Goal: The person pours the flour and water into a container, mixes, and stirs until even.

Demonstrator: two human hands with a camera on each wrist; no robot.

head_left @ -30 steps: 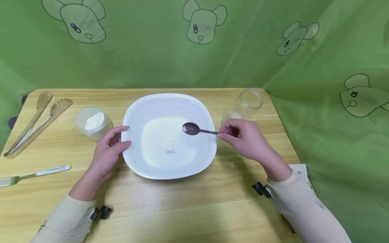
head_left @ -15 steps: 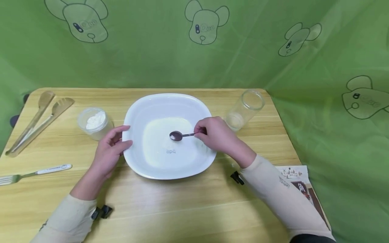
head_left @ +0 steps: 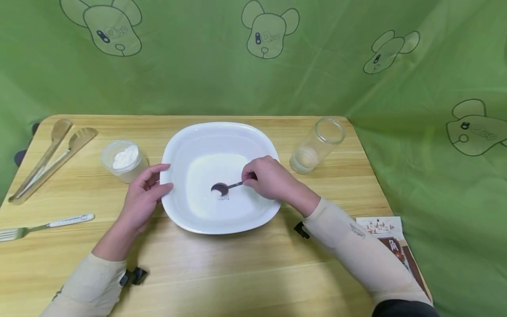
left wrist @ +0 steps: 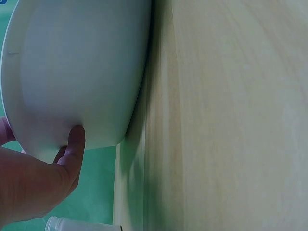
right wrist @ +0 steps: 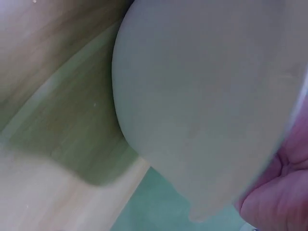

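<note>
A large white basin [head_left: 190, 220] stands mid-table. My left hand [head_left: 143, 196] grips its left rim, thumb over the edge and fingers against the outer wall, as the left wrist view also shows. Over the basin, my right hand [head_left: 267, 178] pinches the handle of a dark brown spoon [head_left: 220, 189]. The spoon's bowl is low over the basin's floor, with some white powder at its edge; whether it touches the floor I cannot tell. In the right wrist view the basin wall [right wrist: 192, 96] hides the spoon and most of that hand.
Left of the basin is a clear jar [head_left: 124, 162] of white powder. A fork [head_left: 47, 225] and wooden tongs [head_left: 49, 163] lie farther left. A tall glass jar [head_left: 317, 145] stands behind the right hand. A printed packet [head_left: 386, 229] lies at the table's right edge.
My right hand has moved left and inward over the basin, bringing the spoon lower toward the middle, its bowl now tilted. The left hand has kept its grip on the rim.
</note>
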